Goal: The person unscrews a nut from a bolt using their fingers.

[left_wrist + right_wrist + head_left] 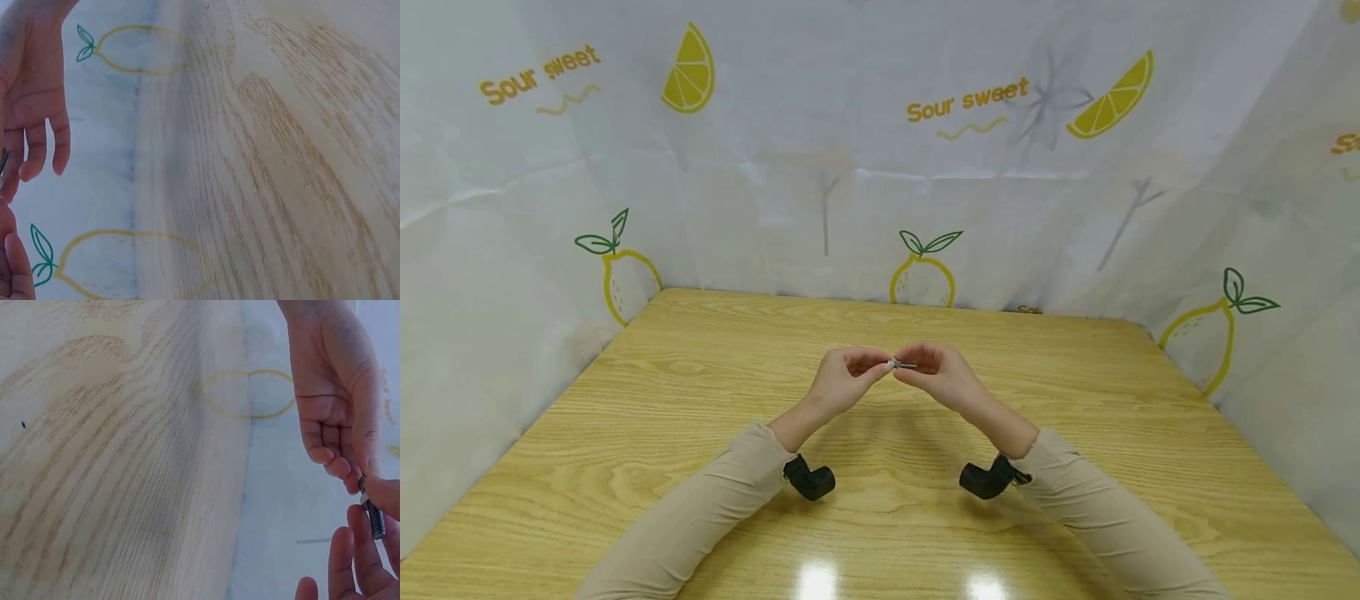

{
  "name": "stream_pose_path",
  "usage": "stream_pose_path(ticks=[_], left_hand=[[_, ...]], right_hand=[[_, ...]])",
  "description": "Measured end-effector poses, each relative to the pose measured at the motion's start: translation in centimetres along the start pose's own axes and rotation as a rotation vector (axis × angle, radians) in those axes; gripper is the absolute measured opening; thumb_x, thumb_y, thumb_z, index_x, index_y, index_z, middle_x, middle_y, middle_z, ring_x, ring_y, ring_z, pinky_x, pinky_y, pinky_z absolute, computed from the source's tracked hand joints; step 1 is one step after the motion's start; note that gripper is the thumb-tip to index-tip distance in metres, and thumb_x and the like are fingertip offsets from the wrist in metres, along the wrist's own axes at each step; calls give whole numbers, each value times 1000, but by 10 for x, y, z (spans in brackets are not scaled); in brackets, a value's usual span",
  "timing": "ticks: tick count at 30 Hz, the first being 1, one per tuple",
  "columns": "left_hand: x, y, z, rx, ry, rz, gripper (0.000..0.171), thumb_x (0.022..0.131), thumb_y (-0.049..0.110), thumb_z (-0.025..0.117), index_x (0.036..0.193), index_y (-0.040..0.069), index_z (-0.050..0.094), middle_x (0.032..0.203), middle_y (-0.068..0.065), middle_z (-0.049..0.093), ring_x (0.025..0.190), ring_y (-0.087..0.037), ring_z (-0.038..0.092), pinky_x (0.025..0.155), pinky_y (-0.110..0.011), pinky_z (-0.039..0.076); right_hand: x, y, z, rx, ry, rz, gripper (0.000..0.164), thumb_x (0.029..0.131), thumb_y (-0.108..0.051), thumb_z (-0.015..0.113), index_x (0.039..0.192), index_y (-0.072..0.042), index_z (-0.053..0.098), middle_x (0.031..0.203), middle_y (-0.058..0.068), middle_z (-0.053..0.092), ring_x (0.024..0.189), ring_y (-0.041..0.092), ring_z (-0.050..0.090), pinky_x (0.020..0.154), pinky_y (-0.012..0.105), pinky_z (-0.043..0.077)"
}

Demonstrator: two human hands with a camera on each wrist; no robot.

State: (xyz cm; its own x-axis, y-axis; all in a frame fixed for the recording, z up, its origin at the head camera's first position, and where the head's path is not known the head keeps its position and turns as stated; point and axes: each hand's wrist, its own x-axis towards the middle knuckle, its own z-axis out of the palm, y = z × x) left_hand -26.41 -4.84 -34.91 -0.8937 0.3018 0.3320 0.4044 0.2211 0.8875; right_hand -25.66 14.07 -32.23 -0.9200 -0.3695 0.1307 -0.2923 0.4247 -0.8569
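Observation:
Both hands meet fingertip to fingertip above the middle of the table, with a small metal bolt [377, 522] between them. Its dark threaded shank sticks out towards the right palm in the head view, and a shiny nut [364, 499] sits around it. My left hand [842, 377] pinches the bolt's other end, mostly hidden by the fingertips. At the nut, the thumb and a finger of my right hand [942, 377] close in from two sides, its other fingers spread loosely. The left wrist view catches only a sliver of the bolt at its edge.
A wood-grain table [700, 392] lies beneath the hands. Behind it and at its sides hangs a white curtain [760, 225] printed with lemons. Black wrist-worn mounts [811, 481] jut inward below both beige sleeves [700, 517].

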Motion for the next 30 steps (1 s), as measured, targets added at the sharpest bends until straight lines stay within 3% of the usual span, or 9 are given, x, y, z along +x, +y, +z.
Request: stream_pose_path(ticks=[5, 9, 14, 19, 30], left_hand=[[0, 1, 0, 2, 9, -16, 23, 90, 18, 63, 107, 4, 69, 104, -15, 70, 93, -31, 66, 74, -25, 54], [0, 1, 1, 5, 16, -21, 22, 90, 18, 63, 106, 5, 70, 103, -14, 71, 91, -29, 67, 73, -25, 54], [-1, 2, 1, 8, 20, -3, 22, 90, 18, 63, 105, 4, 70, 102, -14, 70, 89, -26, 67, 73, -25, 54], [-1, 0, 0, -1, 16, 2, 23, 90, 17, 63, 106, 3, 70, 103, -15, 70, 91, -32, 66, 73, -24, 54], [0, 0, 1, 12, 11, -27, 22, 91, 19, 62, 106, 5, 70, 103, -13, 70, 91, -28, 67, 73, -24, 53]], right_hand=[[0, -1, 0, -10, -8, 0, 35, 93, -25, 58, 121, -4, 56, 117, 18, 62, 107, 32, 59, 91, 43, 50], [1, -2, 0, -7, -29, 9, 35, 97, -29, 51, 116, -1, 61, 110, 19, 65, 106, 37, 59, 94, 50, 47], [0, -2, 1, -15, -17, 0, 30, 95, -23, 55, 114, -1, 62, 112, 18, 65, 108, 36, 60, 93, 45, 49], [1, -1, 1, -16, 1, -8, 30, 91, -18, 62, 116, -1, 59, 117, 18, 61, 109, 31, 60, 89, 37, 52], [1, -4, 0, -25, -24, 23, 34, 97, -28, 50, 115, -2, 62, 109, 18, 67, 107, 30, 61, 96, 46, 47]])
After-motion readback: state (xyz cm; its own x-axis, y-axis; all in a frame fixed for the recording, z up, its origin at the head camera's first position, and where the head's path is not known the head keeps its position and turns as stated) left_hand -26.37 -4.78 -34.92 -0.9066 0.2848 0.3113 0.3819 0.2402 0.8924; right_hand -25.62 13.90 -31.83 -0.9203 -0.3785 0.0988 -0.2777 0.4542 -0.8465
